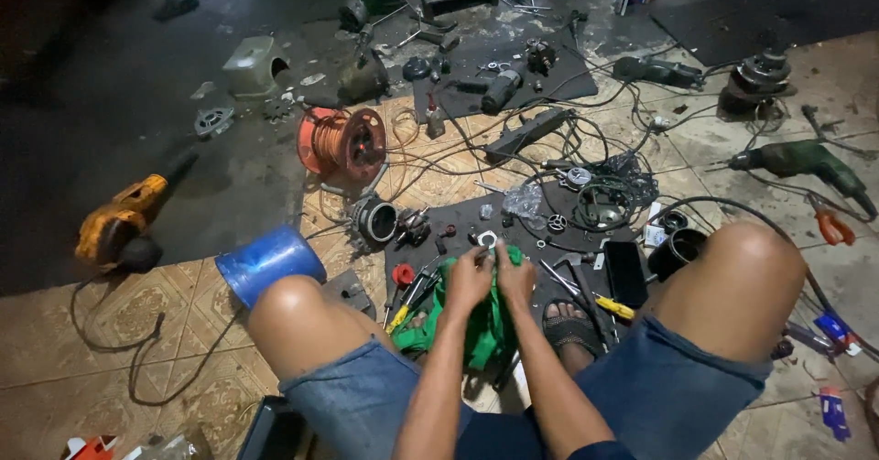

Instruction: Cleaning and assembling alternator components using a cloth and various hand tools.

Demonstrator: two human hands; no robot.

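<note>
I sit on a tiled floor with my knees spread. My left hand [467,281] and my right hand [515,275] meet in front of me, both bunched on a green cloth [487,329] that hangs down between my legs. The fingertips pinch the cloth around something small that I cannot make out. Just beyond my fingers a small metal ring [486,238] lies on a dark rubber mat [458,217]. My sandalled foot [569,324] rests under my right forearm.
A tipped blue bucket [265,260] lies by my left knee. An orange cable reel [342,140], a yellow blower [119,227], a green drill [806,162], a black phone [626,272], screwdrivers [412,291], motor parts and tangled cables cover the floor ahead.
</note>
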